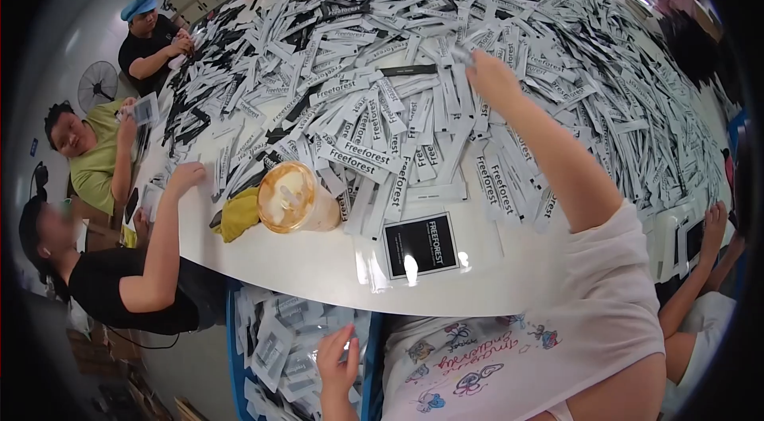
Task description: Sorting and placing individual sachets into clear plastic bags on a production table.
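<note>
My right hand (486, 72) reaches over the heap of slim printed sachets (364, 104) and pinches a small pale packet (461, 55), blurred. My left hand (338, 355) is low, fingers spread and holding nothing visible, over a blue bin (234, 355) of filled clear bags (271, 349). On the white table (268, 260) before me lies a clear bag with a black printed card (421, 245). Loose sachets lie just beyond it.
A lidded plastic cup (289, 197) with a foamy drink stands left of the card, touching a yellow cloth (239, 215). Several people sit around the table; the nearest person's hand (190, 175) rests at the left edge. Another person's hands (713, 224) are at the right.
</note>
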The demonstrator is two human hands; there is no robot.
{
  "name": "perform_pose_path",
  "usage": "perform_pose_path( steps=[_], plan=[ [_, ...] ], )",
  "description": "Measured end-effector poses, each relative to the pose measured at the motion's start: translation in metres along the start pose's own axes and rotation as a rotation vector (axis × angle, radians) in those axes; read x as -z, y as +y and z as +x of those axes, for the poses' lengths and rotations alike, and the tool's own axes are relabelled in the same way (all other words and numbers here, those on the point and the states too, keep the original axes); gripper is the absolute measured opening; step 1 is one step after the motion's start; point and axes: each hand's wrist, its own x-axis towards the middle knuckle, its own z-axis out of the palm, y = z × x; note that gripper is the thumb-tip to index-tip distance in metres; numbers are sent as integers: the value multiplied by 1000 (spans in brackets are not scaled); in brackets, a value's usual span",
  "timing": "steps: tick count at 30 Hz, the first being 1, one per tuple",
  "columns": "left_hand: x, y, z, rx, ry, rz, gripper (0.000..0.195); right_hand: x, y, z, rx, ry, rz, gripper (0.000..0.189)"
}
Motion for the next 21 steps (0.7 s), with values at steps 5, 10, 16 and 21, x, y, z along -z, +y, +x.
perform_pose_path(
  steps=[5, 10, 16, 21],
  plan=[
    [-23, 17, 13, -126, -37, -122, 23, 56, -17, -61, 170, 608, 743, 18],
    [-48, 52, 54, -374, -133, -151, 27, 93, -10, -182, 464, 456, 1550, 18],
    [-82, 89, 101, -556, -241, 48, 37, 38, -11, -286, 79, 357, 981, 23],
    [-92, 79, 106, -515, -319, 179, 35, 51, -2, -296, 37, 414, 1355, 10]
  ],
)
